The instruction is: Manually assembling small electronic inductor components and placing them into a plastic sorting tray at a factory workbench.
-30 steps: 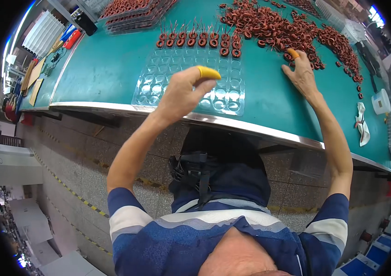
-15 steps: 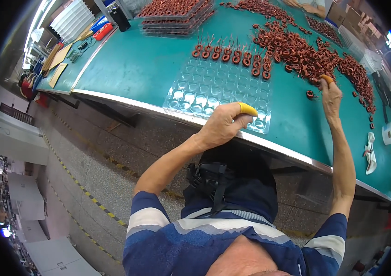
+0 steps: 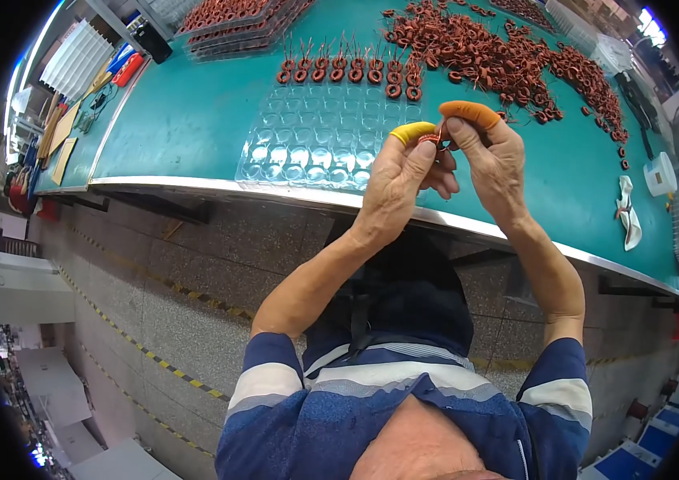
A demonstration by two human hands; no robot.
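Observation:
My left hand [image 3: 394, 182], with a yellow finger cot [image 3: 413, 132], pinches a small copper-wound ring coil [image 3: 429, 138] between thumb and forefinger. Meeting it from the right, my right hand [image 3: 498, 164] wears an orange finger cot [image 3: 469, 112] and closes thumb and forefinger on the coil's wire leads. Both hands are over the bench's front edge, beside a clear plastic tray [image 3: 295, 124] of round pockets. Copper coils [image 3: 338, 75] with upright leads fill the tray's far row, and a few more sit at its right end. Fingers partly hide the held coil.
A large heap of loose coils [image 3: 483, 56] spreads over the green bench [image 3: 187, 120] at the back right. Stacked filled trays [image 3: 235, 24] stand at the back left. A white tub [image 3: 661, 174] and a white cloth [image 3: 628, 214] lie far right.
My right hand has come from the coil heap to my left hand. Both now grip one coil. The view has shifted, so the bench sits further left and up.

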